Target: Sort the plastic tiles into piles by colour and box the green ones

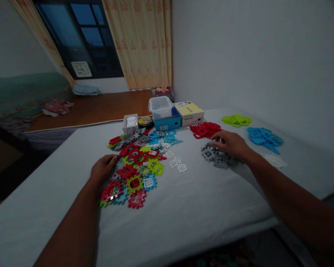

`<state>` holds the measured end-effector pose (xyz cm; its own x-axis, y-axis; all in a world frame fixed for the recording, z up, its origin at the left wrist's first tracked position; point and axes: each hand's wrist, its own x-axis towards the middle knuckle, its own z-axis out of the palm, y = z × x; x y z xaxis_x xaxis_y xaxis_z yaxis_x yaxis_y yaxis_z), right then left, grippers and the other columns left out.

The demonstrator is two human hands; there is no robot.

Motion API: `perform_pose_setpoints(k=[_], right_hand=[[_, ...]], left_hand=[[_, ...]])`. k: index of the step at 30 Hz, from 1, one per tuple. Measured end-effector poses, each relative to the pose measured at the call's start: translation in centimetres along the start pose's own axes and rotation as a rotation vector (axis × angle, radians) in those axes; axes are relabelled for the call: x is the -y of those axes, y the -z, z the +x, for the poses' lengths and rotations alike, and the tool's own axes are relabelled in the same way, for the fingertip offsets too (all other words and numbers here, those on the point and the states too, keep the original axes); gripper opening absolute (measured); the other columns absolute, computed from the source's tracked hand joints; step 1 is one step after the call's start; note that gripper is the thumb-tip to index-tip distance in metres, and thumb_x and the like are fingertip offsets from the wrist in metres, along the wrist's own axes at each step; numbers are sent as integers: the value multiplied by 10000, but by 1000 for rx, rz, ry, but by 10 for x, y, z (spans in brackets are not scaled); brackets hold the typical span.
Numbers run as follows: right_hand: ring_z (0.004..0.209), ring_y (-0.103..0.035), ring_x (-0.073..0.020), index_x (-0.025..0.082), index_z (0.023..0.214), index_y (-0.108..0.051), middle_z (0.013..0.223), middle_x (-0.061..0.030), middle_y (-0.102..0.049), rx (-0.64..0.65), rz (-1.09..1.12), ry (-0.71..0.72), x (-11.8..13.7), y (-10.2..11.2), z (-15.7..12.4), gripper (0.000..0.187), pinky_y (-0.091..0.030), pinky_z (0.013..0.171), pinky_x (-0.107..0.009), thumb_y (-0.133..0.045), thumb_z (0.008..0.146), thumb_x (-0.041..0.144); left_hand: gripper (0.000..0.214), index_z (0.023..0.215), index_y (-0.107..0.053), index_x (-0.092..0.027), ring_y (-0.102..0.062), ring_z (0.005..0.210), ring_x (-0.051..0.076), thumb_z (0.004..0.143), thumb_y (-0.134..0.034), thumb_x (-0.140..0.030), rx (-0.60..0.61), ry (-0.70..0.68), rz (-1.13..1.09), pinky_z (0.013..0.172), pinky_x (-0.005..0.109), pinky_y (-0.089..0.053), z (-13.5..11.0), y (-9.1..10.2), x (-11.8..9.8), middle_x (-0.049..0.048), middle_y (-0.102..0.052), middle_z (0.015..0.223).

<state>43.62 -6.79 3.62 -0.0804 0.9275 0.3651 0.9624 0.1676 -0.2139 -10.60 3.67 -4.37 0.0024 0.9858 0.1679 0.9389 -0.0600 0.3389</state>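
Observation:
My left hand [104, 167] rests at the left edge of a mixed heap of plastic interlocking building pieces, its fingers curled in beside a red piece [124, 151]; whatever they may grip is hidden. Red, lime, grey and blue square pieces with toothed edges make up the heap, among them a lime piece [134, 184] and a blue piece [148, 182]. Over at the right, my right hand [230, 144] is above a pile of grey pieces [221, 160], thumb and fingers pinched at a grey piece on its upper edge. Small white window-shaped pieces [182, 168] lie between the hands.
Separate piles of red [205, 129], lime [237, 120], blue [264, 138] and white [274, 160] pieces lie right of centre. Behind stand a clear plastic tub [160, 105] on a blue box [167, 121], a yellow box [189, 113], a round black-and-yellow tin [146, 122] and a small white box [130, 122].

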Motion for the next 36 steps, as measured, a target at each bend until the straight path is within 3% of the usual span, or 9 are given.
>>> perform_pose_setpoints(k=[4, 9, 14, 18, 21, 26, 31, 36], right_hand=[[699, -586, -149, 209, 924, -691, 888, -44, -696, 59, 136, 208, 50, -20, 32, 226, -429, 656, -270, -533, 874, 363], [889, -617, -208, 208, 1031, -692, 1007, -76, -703, 143, 216, 439, 119, -81, 79, 240, -462, 802, -331, -526, 890, 309], [1119, -561, -248, 186, 1233, -616, 1248, -98, -626, 171, 165, 485, 166, -140, 137, 399, -415, 975, -392, -562, 838, 163], [1203, -505, -265, 192, 1339, -531, 1360, -104, -544, 203, 101, 505, 186, -165, 171, 607, -386, 1016, -402, -633, 747, 103], [1219, -478, -275, 225, 1337, -532, 1375, -88, -531, 229, 59, 578, 196, -170, 180, 608, -399, 981, -398, -680, 749, 181], [1096, -547, -252, 235, 1192, -640, 1202, -76, -650, 219, 28, 750, 205, -157, 167, 320, -406, 901, -370, -531, 899, 308], [954, -608, -207, 192, 1051, -679, 1033, -80, -700, 124, 292, 559, 196, -135, 148, 283, -431, 814, -310, -462, 926, 325], [657, -594, -140, 154, 971, -640, 777, -31, -682, 167, 671, 286, 165, -116, 124, 281, -437, 609, -246, -527, 865, 388]], left_hand=[[471, 1103, -692, -230, -633, 1020, 229, 878, -374, -495, -2, -18, -24, 807, 276, -476, -4, -1, -3, 44, -706, 1118], [458, 1085, -695, -209, -628, 1004, 212, 894, -376, -477, -6, -48, -90, 825, 269, -456, -9, 0, -5, 61, -707, 1100], [421, 1080, -697, -221, -625, 980, 210, 889, -414, -467, -3, -42, -134, 775, 263, -445, -10, -1, -4, 43, -716, 1078], [430, 1023, -716, -206, -636, 923, 207, 894, -401, -468, -9, -83, -139, 730, 262, -433, -9, -1, -3, 50, -723, 1015], [444, 1013, -717, -207, -643, 871, 202, 899, -388, -483, -2, -84, -151, 695, 260, -425, -9, -1, -3, 44, -729, 966], [439, 1029, -713, -210, -646, 879, 204, 895, -400, -487, -13, -64, -144, 687, 259, -425, -8, -4, -1, 46, -730, 983], [431, 1057, -703, -221, -641, 942, 207, 890, -410, -489, -22, -75, -124, 733, 255, -439, -7, -5, 0, 43, -724, 1039], [450, 1080, -693, -224, -633, 985, 206, 894, -390, -500, 1, -56, -123, 802, 259, -452, -7, -3, 0, 40, -712, 1100]])
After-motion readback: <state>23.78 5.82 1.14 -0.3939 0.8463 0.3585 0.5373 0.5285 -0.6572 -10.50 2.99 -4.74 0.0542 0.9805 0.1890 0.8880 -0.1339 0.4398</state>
